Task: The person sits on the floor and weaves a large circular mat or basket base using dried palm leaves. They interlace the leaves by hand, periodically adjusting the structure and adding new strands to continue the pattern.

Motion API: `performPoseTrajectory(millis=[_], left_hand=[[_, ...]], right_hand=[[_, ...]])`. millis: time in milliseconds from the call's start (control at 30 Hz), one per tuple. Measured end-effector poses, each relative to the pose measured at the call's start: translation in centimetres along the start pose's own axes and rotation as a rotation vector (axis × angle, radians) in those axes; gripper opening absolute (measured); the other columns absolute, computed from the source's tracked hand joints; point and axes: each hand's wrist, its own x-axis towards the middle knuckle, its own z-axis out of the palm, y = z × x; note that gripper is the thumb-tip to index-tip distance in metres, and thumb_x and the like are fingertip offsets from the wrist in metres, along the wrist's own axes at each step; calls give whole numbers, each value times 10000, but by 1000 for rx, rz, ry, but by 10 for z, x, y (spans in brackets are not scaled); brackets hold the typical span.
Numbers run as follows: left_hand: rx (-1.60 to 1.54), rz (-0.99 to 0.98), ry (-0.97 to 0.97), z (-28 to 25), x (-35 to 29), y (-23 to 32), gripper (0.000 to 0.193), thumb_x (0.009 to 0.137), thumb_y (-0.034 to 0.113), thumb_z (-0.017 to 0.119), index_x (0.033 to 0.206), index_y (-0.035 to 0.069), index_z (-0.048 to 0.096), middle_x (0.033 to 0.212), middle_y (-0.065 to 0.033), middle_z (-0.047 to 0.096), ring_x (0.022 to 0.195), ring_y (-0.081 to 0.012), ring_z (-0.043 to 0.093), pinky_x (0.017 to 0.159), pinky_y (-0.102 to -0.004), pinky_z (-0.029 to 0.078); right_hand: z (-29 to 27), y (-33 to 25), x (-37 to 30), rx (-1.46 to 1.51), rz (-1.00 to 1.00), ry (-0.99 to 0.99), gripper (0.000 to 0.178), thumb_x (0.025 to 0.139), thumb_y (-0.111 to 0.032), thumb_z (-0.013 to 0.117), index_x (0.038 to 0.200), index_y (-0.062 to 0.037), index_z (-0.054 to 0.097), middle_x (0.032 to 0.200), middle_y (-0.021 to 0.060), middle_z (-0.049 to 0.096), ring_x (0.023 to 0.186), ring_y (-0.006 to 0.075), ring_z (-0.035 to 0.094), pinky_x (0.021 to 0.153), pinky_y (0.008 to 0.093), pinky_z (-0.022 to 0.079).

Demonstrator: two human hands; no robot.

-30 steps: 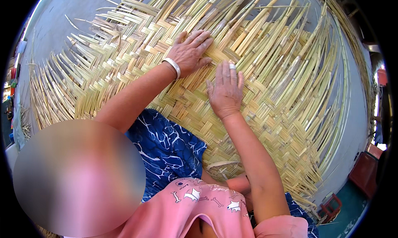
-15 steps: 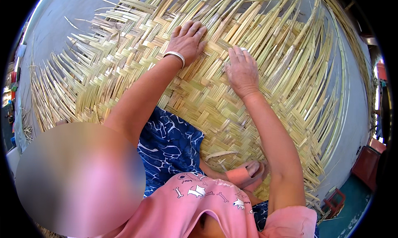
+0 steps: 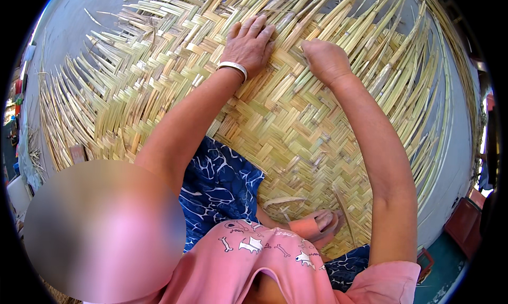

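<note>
Grey concrete floor [image 3: 79,18] carries a big woven reed mat [image 3: 296,129], pale straw-yellow, flat strips laid in a herringbone/twill pattern. Mat fills most of the view; woven block is tight and even through the middle and near side, far and side edges unfinished. Loose strips [image 3: 402,50] fan out past the far edge and down the right edge, more stick out ragged along the left edge; some curl slightly, a few lie stray on the floor off the far-left corner. Left hand [image 3: 248,44] lies palm down, fingers spread and flat, pressing the weave just inside the far edge; grasps nothing; pale bangle [image 3: 234,67] on the wrist. Right hand [image 3: 325,58] just beside it, also at the far edge of the woven block, fingers curled under into a loose fist on the strips; cannot tell if a strip is pinched inside. Hands near each other, not touching. Person sits on the mat's near side: blue patterned cloth [image 3: 222,182] over the legs, pink top [image 3: 264,261], foot in a pink sandal [image 3: 317,224] on the weave near the near edge. One loose strip [image 3: 344,209] lies across the weave beside the sandal. Bare floor shows as a narrow band beyond the right edge and a wider patch past the far-left corner; clutter at the floor's left and lower-right rim, too small to identify.
</note>
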Motion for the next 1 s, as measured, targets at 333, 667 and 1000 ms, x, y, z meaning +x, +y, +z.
performPoseTrajectory(millis=[333, 667, 1000], left_hand=[[32, 16, 13, 3, -1, -1, 411, 927, 350, 445, 1275, 147, 526, 1373, -73, 448, 1310, -234, 353, 1081, -422, 213], [33, 19, 26, 6, 0, -2, 416, 922, 345, 449, 1277, 141, 522, 1375, -70, 445, 1308, -223, 348, 1070, -421, 223], [12, 7, 31, 5, -1, -1, 407, 920, 339, 458, 1270, 142, 525, 1372, -71, 449, 1305, -228, 352, 1067, -424, 228]], right_hand=[[7, -3, -10, 185, 72, 116, 119, 834, -181, 593, 863, -68, 574, 839, 126, 582, 826, 322, 584, 716, 431, 474], [2, 7, 4, 278, 135, -34, 114, 825, -176, 594, 843, -66, 613, 868, 136, 634, 833, 337, 611, 720, 443, 489], [-2, 14, 26, -11, -61, -131, 77, 810, -110, 567, 839, -46, 599, 849, 184, 633, 836, 357, 618, 726, 448, 492]])
